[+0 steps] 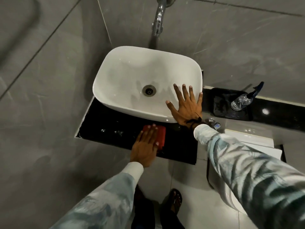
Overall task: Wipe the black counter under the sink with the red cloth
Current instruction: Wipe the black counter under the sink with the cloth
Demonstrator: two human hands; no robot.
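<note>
A white basin [125, 75] sits on a glossy black counter [102, 126] set into grey tiled walls. My left hand [145, 146] lies flat on a folded red cloth [160, 135] and presses it onto the counter's front strip, just below the basin's front rim. Most of the cloth is under my palm; its right half shows. My right hand [186, 106] rests with fingers spread on the basin's right front corner, holding nothing. Small water drops glint on the counter left of the cloth.
A chrome tap [158, 22] juts from the wall above the basin. To the right, a clear spray bottle [242, 100] lies on a black tray [221, 111] on a black ledge. A white toilet cistern [257, 144] stands under my right arm. My feet stand on the pale floor below.
</note>
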